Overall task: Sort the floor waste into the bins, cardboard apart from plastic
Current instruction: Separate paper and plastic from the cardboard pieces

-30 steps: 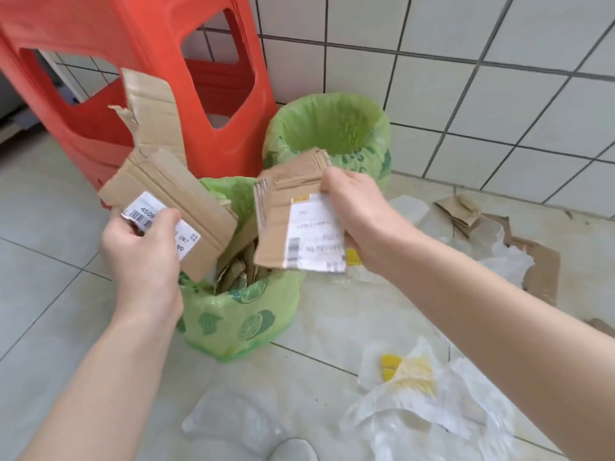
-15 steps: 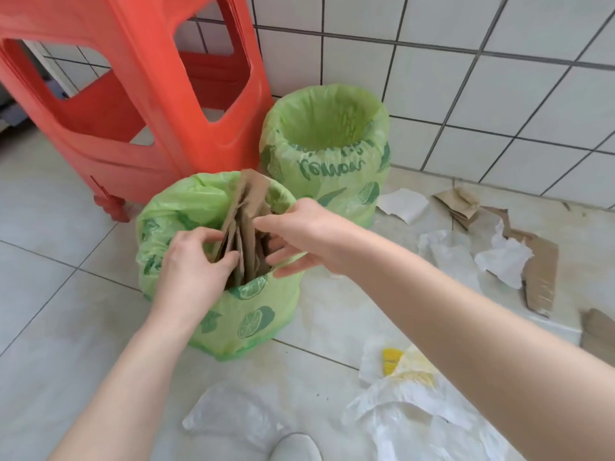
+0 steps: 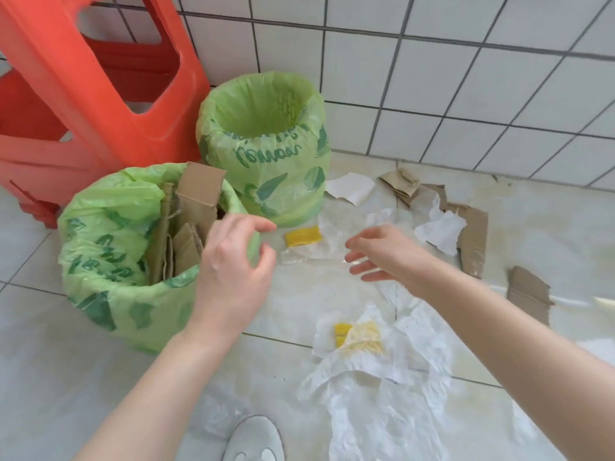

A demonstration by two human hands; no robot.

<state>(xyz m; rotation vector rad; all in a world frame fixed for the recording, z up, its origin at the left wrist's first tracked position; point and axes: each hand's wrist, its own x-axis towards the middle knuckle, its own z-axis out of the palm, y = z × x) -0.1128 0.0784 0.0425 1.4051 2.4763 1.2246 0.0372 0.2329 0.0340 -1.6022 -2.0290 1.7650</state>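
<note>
L hand (image 3: pixel 233 261) above floor just right of near bin (image 3: pixel 109 247), fingers loosely curled, holding nothing. R hand (image 3: pixel 382 252) beside it, fingers spread, empty, over clear plastic wrap (image 3: pixel 336 224) w/ yellow strip. Near bin: green liner, cardboard pieces (image 3: pixel 196 201) standing upright inside. Far bin (image 3: pixel 266 144) against wall tiles, no contents visible. Torn cardboard (image 3: pixel 472 241) and white plastic (image 3: pixel 382 377) scattered on floor to the right.

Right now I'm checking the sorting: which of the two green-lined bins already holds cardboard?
The nearer green-lined bin, beside the left hand, has cardboard pieces standing in it. In the farther bin by the wall only liner shows.
</note>
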